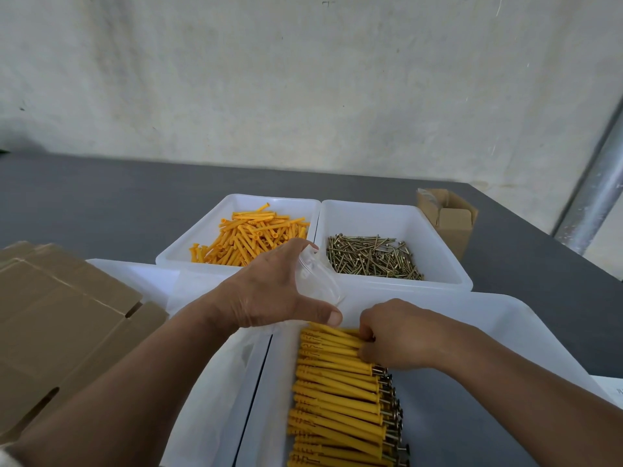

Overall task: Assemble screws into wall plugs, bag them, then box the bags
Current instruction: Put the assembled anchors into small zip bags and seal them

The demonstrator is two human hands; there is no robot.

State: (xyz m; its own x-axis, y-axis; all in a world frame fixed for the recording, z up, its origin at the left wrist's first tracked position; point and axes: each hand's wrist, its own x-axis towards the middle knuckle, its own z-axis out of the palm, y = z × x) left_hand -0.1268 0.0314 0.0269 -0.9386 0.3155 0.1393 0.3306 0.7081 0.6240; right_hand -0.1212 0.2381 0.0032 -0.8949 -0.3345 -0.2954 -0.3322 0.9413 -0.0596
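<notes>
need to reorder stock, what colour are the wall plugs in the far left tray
Orange-yellow. The loose wall plugs in the white tray show best in the head view.

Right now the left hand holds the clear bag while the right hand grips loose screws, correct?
Not quite. The head view shows the right hand gripping the assembled plugs at the far end of their row in the near tray; the loose screws lie untouched farther back. The left hand does hold the clear bag.

No legible text; faint marks on paper sheet [611,387] unreadable.
</notes>
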